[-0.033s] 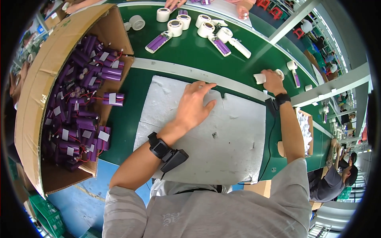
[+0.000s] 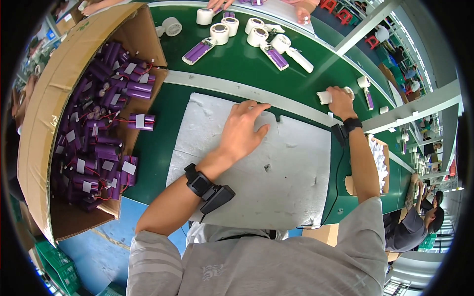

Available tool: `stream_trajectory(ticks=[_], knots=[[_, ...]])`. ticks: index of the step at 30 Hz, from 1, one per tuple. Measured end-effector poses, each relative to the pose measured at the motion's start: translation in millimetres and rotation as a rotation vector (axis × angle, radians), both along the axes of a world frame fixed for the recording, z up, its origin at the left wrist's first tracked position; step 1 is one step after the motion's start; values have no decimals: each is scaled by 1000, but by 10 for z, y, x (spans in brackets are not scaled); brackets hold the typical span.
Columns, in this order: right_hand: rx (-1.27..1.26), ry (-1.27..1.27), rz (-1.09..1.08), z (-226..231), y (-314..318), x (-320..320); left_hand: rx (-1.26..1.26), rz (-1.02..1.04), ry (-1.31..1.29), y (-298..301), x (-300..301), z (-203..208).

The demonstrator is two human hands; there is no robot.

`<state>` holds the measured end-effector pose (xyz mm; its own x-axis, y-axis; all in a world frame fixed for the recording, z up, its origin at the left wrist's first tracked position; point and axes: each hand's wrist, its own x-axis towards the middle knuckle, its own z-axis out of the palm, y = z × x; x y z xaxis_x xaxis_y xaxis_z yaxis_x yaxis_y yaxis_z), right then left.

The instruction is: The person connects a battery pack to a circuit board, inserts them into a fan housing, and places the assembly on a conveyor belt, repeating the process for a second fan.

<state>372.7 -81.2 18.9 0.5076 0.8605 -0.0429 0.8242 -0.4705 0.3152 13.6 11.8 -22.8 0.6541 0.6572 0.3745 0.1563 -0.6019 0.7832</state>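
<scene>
The person's left hand (image 2: 240,130) was over the far part of a white foam board (image 2: 296,163), palm down and holding nothing, its fingers (image 2: 260,107) loosely spread and its thumb out to the right; whether it touched the board could not be told. The right hand (image 2: 340,102) reached out to the far right, beyond a pale rail (image 2: 222,87), with its fingers curled down in a grasp around a white device (image 2: 324,97) on the green table (image 2: 232,61). One end of that device showed left of the hand and a round end on its right, while the middle was hidden beneath the knuckles. Just right of it lay another unit (image 2: 369,98) with a white head and a purple handle. Farther left on the table stood a cluster of white round-headed units (image 2: 219,33), several with open handles that showed purple cells. A co-worker's hand (image 2: 217,4) was just beside the farthest of these. On the left, a large cardboard box (image 2: 44,113) lay tilted toward the board, heaped with purple battery packs (image 2: 108,150) that bore white labels and red wires. A smaller box of white pieces (image 2: 379,160) stood near the right forearm, and a black cable (image 2: 336,182) ran down past the board's right edge.
</scene>
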Motion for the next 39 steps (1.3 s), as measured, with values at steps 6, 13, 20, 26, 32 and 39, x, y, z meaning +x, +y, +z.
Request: stream_trajectory(ticks=[6,13,20,26,32,39], knots=[[347,142,138,351,-255,-470,0,30,6,16,-72,-50],[-22,248,-170,469,-1107,-803,20,-26,34,-22,-47,-7],[274,397,109,422,16,-507,24,-15,62,30,-106,-40],[407,309,168,-351,1006,306,-10,-72,19,87,-39,-32],[345,190,20,-254,872,-38,-6,-83,10,72,-31,-32],[721,1098,-171,100,-166,-952,-34,35,35,198,-174,12]])
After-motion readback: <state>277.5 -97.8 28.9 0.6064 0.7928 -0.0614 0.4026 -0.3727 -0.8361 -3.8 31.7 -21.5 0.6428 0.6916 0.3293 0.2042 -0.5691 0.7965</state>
